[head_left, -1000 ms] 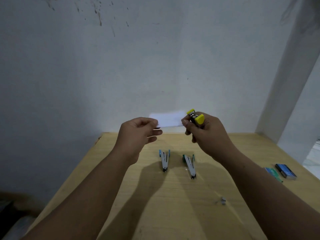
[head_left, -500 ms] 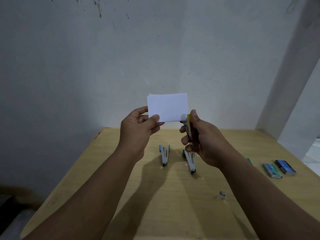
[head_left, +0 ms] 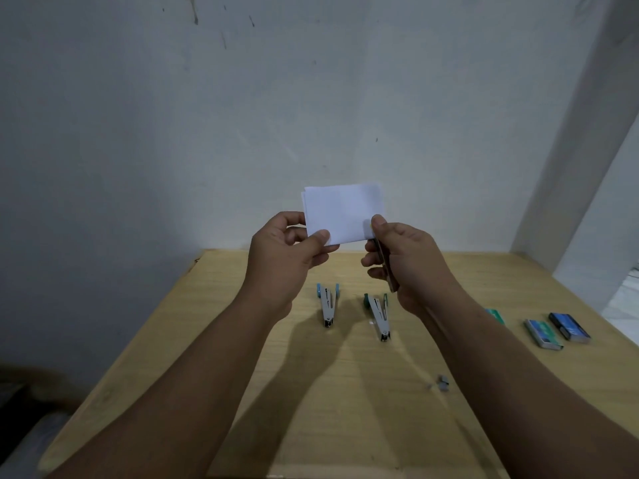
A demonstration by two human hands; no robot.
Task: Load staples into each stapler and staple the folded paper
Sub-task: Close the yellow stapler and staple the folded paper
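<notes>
My left hand (head_left: 287, 257) pinches the lower left corner of a folded white paper (head_left: 344, 212), held upright above the table's far edge. My right hand (head_left: 404, 264) grips a yellow stapler (head_left: 383, 261), mostly hidden by the fingers, with its head at the paper's lower right corner. Two other staplers lie opened flat on the wooden table (head_left: 311, 392): a blue one (head_left: 327, 304) on the left and a green one (head_left: 377, 314) to its right.
Three staple boxes lie at the table's right side: a green one (head_left: 495, 315) partly behind my right forearm, another green one (head_left: 543, 334), and a blue one (head_left: 570, 327). Loose staples (head_left: 442, 382) lie near the right forearm. A grey wall stands behind the table.
The paper was turned from lying flat to standing upright facing me. My right hand turned the yellow stapler so its head meets the paper's lower right corner. Both hands have held almost still since.
</notes>
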